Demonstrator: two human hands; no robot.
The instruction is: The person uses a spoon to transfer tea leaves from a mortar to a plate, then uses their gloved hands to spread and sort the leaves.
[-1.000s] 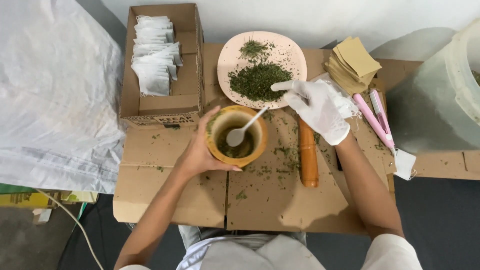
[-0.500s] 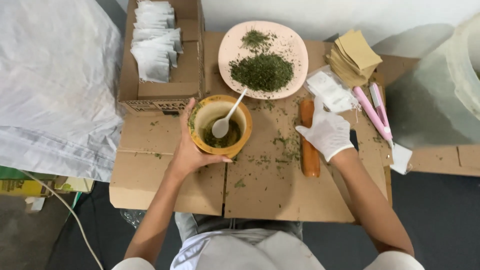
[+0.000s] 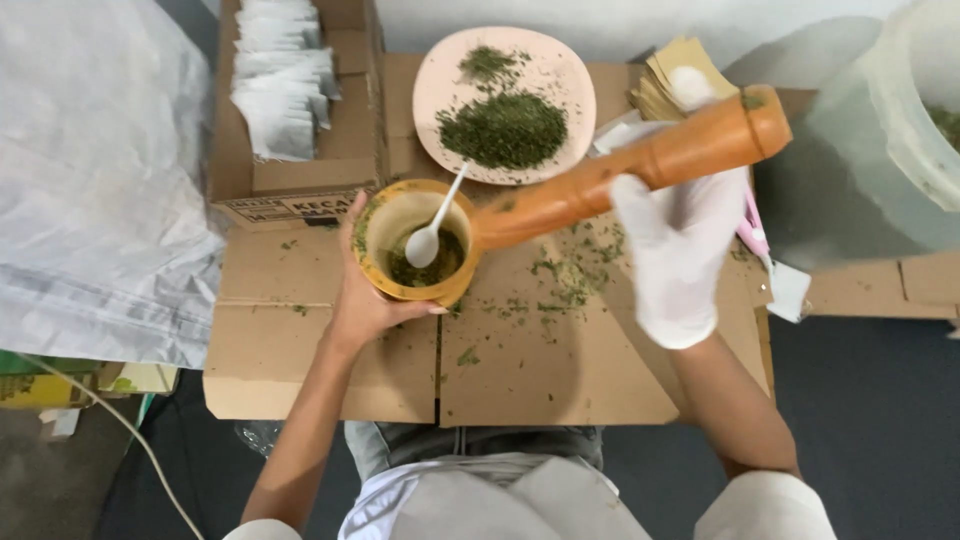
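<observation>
In the head view, the yellow mortar bowl [image 3: 415, 243] stands on the cardboard-covered tabletop [image 3: 520, 370], and all places are given from this bowl. The bare left hand [image 3: 368, 295] wraps its near side, its grip closed around the wall. A white plastic spoon [image 3: 432, 230] leans inside, on crushed green leaves. The gloved right hand [image 3: 682, 245] clenches a wooden pestle [image 3: 625, 170], which slants up to the right, with its lower end at the bowl's rim. Just behind the bowl is a pink plate [image 3: 440, 75] of dried herbs [image 3: 503, 130]; behind it to the left is a cardboard box [image 3: 300, 180] of white sachets [image 3: 283, 85].

Orange pestle [image 3: 620, 180], yellow bowl [image 3: 372, 232], pink plate [image 3: 440, 90], green herbs [image 3: 502, 130].
</observation>
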